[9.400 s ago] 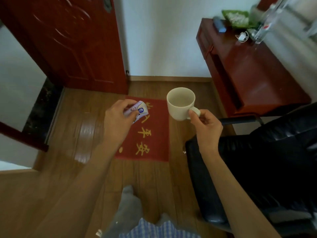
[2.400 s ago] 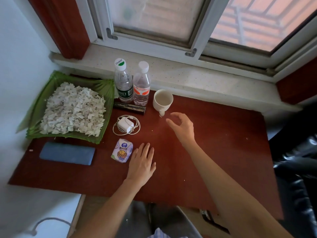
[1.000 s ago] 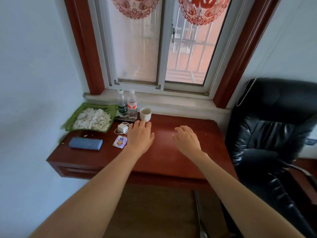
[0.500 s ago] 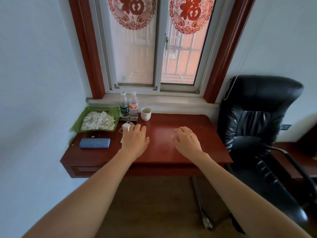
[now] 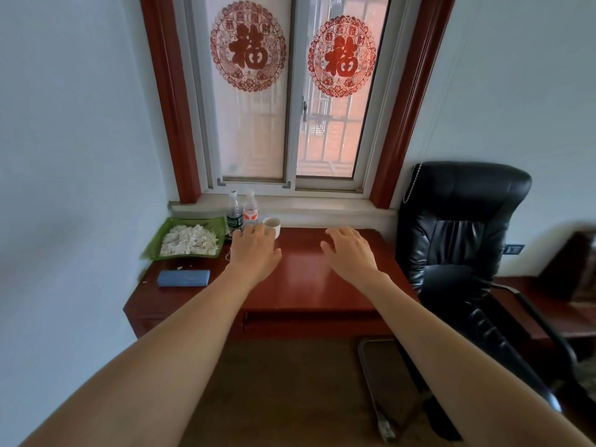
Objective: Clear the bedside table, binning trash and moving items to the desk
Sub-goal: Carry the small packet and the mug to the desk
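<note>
The red wooden desk (image 5: 303, 285) stands under the window. A cream mug (image 5: 273, 226) sits at its back beside two water bottles (image 5: 242, 214). My left hand (image 5: 254, 253) is stretched out in front of the mug with relaxed fingers, holding nothing, and it hides the charger and the small packet. My right hand (image 5: 348, 253) hovers over the desk's middle, fingers loose and empty. A green tray of white scraps (image 5: 188, 240) and a blue case (image 5: 183, 278) lie at the desk's left.
A black leather office chair (image 5: 458, 240) stands right of the desk, its arm reaching toward me. White walls close in the left side. Red paper cuttings hang on the window (image 5: 290, 91). Wooden floor lies below the desk.
The view has pulled back and tilted up, so the desk looks smaller and farther. Both hands remain outstretched and empty; earlier the mug and packet were set down on the desk.
</note>
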The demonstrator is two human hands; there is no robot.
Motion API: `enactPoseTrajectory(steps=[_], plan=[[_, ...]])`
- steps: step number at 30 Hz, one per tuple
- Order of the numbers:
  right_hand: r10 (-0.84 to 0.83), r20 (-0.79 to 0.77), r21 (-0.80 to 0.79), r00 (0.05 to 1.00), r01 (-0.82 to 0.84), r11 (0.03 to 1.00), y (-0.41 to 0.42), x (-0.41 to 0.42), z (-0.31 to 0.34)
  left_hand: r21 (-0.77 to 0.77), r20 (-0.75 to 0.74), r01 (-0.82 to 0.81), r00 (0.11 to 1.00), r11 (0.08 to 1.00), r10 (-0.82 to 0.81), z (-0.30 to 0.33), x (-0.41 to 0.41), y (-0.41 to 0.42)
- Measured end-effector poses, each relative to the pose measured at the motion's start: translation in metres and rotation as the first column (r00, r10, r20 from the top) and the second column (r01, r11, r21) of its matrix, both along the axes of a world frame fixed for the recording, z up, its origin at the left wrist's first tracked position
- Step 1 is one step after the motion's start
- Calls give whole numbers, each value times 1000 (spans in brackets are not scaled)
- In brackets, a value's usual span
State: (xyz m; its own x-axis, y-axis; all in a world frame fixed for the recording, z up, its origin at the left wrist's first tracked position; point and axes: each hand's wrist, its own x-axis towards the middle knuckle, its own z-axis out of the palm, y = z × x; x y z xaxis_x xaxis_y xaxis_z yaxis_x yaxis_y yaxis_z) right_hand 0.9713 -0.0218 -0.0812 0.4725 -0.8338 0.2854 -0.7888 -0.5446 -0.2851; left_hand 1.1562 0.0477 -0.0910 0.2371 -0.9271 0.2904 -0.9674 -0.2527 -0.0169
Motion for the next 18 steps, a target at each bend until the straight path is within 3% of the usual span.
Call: enactPoseTrajectory(steps=[18], plan=[[8,45,-55,999,-6,998,12,-33,51,-105,23,-50,998,993,52,44,-17,18]])
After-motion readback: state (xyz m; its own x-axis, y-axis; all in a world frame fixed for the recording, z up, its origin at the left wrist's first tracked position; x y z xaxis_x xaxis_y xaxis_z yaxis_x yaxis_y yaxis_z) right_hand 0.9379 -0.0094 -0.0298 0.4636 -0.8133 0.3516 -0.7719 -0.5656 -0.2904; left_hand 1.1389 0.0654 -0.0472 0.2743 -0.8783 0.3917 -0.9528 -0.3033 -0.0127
